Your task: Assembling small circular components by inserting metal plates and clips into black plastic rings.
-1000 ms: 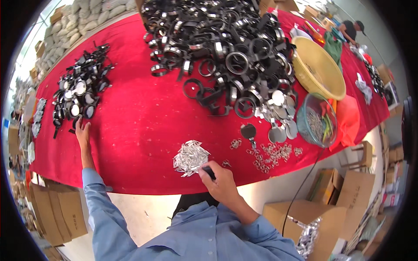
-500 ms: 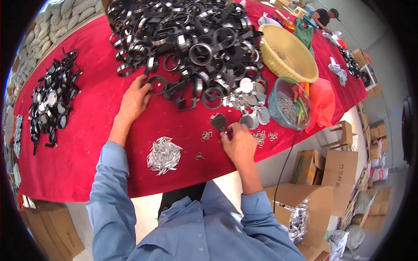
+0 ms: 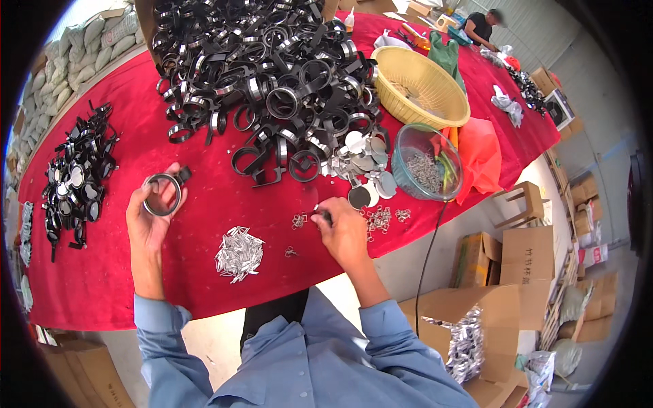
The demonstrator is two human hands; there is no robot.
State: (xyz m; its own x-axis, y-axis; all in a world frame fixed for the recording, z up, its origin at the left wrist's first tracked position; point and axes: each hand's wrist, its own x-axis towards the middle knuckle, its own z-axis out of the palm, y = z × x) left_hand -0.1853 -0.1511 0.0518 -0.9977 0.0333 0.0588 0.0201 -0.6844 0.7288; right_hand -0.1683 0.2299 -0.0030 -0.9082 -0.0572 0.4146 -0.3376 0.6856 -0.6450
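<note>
My left hand [image 3: 151,216] is closed around a black ring clamp [image 3: 178,196] with a silver inner band, raised above the red cloth. Its black clip points up and to the right. Closed fingertips of my right hand [image 3: 345,230] pinch a small metal disc [image 3: 327,217], dark and turned nearly edge-on, so most of it is hidden. Small wire clips [image 3: 378,219] lie just right of that hand, and a few more sit at its left. Beyond it is a pile of silver discs [image 3: 360,160]. Between my forearms lies a heap of thin silver pins [image 3: 239,253].
A big heap of black ring clamps [image 3: 272,68] covers the far middle. Assembled ring pieces [image 3: 76,183] are piled at left. A yellow basket [image 3: 445,119] and a glass bowl [image 3: 401,173] of small metal parts stand at right. A co-worker [image 3: 479,30] is far right.
My left hand has drawn back from the big heap with a ring clamp in it. My right hand has taken up the metal disc from the cloth. The view has shifted slightly.
</note>
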